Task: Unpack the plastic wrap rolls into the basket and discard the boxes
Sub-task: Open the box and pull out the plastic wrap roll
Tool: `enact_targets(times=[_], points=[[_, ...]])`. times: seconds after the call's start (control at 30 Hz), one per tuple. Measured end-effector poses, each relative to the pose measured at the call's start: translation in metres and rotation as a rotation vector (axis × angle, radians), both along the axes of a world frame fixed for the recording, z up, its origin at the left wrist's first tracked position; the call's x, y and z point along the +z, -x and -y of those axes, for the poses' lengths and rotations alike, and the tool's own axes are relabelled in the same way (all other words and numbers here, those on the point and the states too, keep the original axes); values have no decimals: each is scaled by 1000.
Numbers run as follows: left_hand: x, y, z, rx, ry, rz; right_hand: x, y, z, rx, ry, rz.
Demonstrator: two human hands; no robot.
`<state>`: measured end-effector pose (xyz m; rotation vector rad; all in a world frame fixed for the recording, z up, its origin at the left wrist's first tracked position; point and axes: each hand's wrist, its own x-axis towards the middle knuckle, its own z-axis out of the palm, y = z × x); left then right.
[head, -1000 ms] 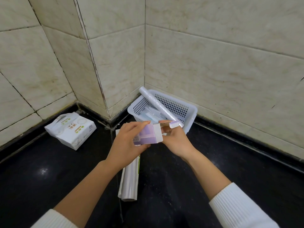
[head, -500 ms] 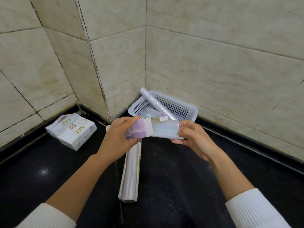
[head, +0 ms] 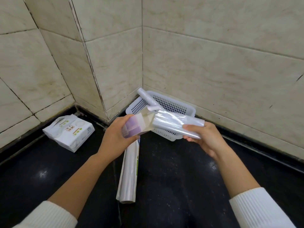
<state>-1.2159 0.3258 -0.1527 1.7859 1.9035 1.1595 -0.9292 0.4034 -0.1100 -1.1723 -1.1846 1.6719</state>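
nearest the viewer, a wrapped roll (head: 128, 171) lies on the dark tabletop (head: 181, 186), pointing from the front edge toward the corner; it is not yet in the basket. above its far end, the left hand (head: 115, 137) has its grip closed around a purple-and-white box (head: 133, 129) whose end flap stands open. the right hand (head: 204, 137) has its grip closed on the free end of a plastic wrap roll (head: 177, 124); most of the roll shows outside the box and its other end sits in the open mouth. the step in hand appears to be drawing this roll out. just behind the hands stands a white perforated basket (head: 174, 106), set into the corner of the tiled wall (head: 213, 63). one roll in the basket (head: 148, 99) leans diagonally, its upper end above the rim; what else lies inside cannot be made out. off to the left, near the wall, rests a white packet with printed labels (head: 69, 132), well apart from the work. judged from this, at least one roll is stowed, one is nearly freed, one waits on the tabletop, and the box in hand has yet to be discarded.
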Motion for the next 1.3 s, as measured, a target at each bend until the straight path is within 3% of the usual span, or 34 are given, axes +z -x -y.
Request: enact_targets(times=[0.13,0.3,0.43,0.5,0.63,0.77,0.87,0.93,1.0,1.1,1.17,1.3], points=[[3,-14,1,-36,37,258,-2,-22,-8,-148,100,-231],[3,-57,-3,-232,146,321,-14,-34,-19,-288,175,-327],[-20,-100,-14,-397,472,117,-24,-39,-29,-372,193,-282],[-40,-120,-19,-444,598,-94,-32,-39,-35,-403,202,-243],[-71,-152,-24,-570,669,-382,-46,-30,-46,-407,243,-160],[-95,-165,-24,-636,673,-458,-55,-17,-60,-402,248,-113],[-105,-159,-24,-696,706,-377,-58,-8,-73,-369,249,-60],[-101,-146,-30,-653,638,-239,-60,-3,-82,-343,245,-14],[-93,-128,-42,-461,411,-106,-63,2,-92,-319,239,48],[-85,-92,-72,-85,131,-148,-69,16,-104,-261,247,128],[-85,-68,-93,28,155,-272,-74,31,-111,-225,246,174],[-100,-38,-114,22,347,-491,-90,65,-125,-140,195,307]])
